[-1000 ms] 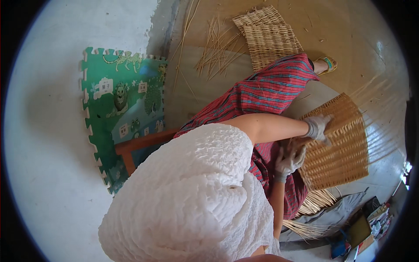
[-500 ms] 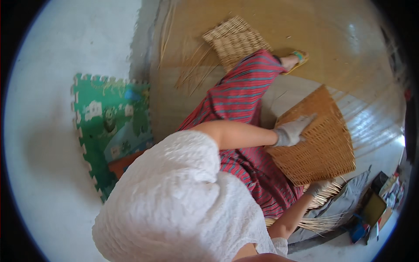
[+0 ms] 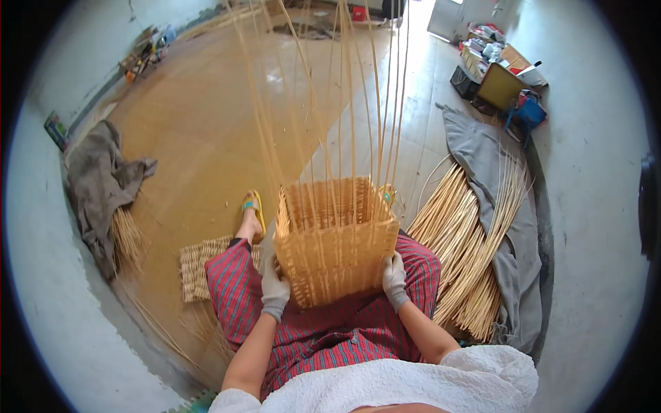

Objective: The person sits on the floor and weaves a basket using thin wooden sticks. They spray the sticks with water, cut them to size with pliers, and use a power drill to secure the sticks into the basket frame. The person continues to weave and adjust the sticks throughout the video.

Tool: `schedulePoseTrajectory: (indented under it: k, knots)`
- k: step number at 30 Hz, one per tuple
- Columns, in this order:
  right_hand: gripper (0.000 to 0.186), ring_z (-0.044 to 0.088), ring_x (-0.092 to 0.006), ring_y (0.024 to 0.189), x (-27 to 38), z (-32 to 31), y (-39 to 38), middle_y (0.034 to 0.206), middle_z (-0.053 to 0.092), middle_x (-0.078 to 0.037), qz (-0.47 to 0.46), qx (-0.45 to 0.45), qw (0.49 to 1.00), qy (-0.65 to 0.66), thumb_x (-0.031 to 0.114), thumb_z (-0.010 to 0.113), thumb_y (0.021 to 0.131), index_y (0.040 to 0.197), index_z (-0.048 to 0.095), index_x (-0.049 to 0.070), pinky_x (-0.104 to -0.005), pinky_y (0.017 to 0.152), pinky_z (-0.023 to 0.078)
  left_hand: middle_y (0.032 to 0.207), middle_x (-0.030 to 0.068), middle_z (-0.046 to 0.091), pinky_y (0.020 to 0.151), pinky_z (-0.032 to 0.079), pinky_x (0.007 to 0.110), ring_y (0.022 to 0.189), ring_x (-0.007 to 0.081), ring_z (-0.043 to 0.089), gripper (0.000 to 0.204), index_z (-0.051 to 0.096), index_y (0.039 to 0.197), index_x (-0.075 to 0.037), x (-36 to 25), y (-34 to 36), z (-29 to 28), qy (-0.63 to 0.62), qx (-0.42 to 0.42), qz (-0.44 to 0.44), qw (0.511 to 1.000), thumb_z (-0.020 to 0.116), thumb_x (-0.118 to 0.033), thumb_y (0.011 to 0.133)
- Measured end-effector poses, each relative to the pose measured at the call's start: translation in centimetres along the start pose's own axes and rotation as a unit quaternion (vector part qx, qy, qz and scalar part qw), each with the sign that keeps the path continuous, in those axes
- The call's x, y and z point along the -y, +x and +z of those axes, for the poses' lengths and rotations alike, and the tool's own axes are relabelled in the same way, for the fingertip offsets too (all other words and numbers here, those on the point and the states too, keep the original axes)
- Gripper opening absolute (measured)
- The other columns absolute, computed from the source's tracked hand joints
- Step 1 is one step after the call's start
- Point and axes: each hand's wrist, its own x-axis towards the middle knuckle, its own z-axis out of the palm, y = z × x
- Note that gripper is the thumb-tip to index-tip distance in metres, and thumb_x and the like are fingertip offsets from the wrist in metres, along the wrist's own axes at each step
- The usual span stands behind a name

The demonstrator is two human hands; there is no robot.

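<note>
A square woven wicker basket stands upright between my knees, its mouth facing up and away from me. Long uncut canes rise from its rim and run past the top of the view. My left hand, in a pale grey glove, grips the basket's lower left side. On the lower right corner, my gloved right hand holds it from the other side. The fingertips of both hands are partly hidden by the basket. Striped red trousers cover my legs around it.
A thick bundle of canes lies to the right on a grey cloth. A flat woven panel rests by my left leg. Another cloth covers canes at the far left. Boxes and clutter stand at the back right.
My view has swung round to face forward. The basket, earlier tilted on its side at my right, is now upright before me, and my left hand has moved from its wall to its left side.
</note>
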Motion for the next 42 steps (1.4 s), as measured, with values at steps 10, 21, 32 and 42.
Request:
schedulePoseTrajectory:
  k: [10,21,32,42]
  knots:
    - [0.038,0.061,-0.0389,0.118,4.7,-3.3,-3.5,0.125,0.065,-0.022,-0.033,0.039,0.986,-0.156,0.014,0.059,0.094,0.132,0.057,0.006,-0.0439,0.100,0.048,0.134,0.0257,0.060,0.107,0.045,0.041,0.126,0.0367,0.058,0.060,0.045,0.144,-0.002,-0.3,-3.4,-0.9,0.156,0.003,-0.053,0.986,0.059,0.000,0.085]
    - [0.048,0.065,-0.0335,0.115,22.5,-3.8,-7.7,0.123,0.066,-0.020,-0.063,0.367,0.907,-0.197,0.020,0.068,0.093,0.135,0.057,0.001,-0.0404,0.097,0.050,0.135,0.0145,0.049,0.110,0.044,0.037,0.124,0.0265,0.054,0.061,0.042,0.144,0.000,-7.7,-8.4,0.4,0.161,-0.045,0.102,0.981,0.060,0.009,0.087]
    - [0.062,0.066,-0.0314,0.105,36.8,7.7,-1.1,0.112,0.066,-0.022,-0.278,0.467,0.839,-0.026,0.025,0.054,0.103,0.154,0.028,-0.001,-0.0381,0.097,0.050,0.119,0.0127,0.069,0.088,0.055,0.035,0.107,0.0227,0.068,0.053,0.052,0.139,-0.008,-11.6,-2.5,-1.4,0.053,0.038,0.096,0.993,0.060,0.008,0.089]
    - [0.021,0.069,-0.0307,0.105,30.3,-0.5,-3.3,0.113,0.070,-0.014,-0.456,0.518,0.723,-0.017,0.002,0.060,0.093,0.115,0.063,0.002,-0.0400,0.090,0.056,0.111,0.0119,0.071,0.084,0.056,0.040,0.098,0.0299,0.070,0.029,0.068,0.117,-0.010,-10.9,-0.6,-0.4,0.231,0.122,0.263,0.929,0.065,-0.004,0.088]
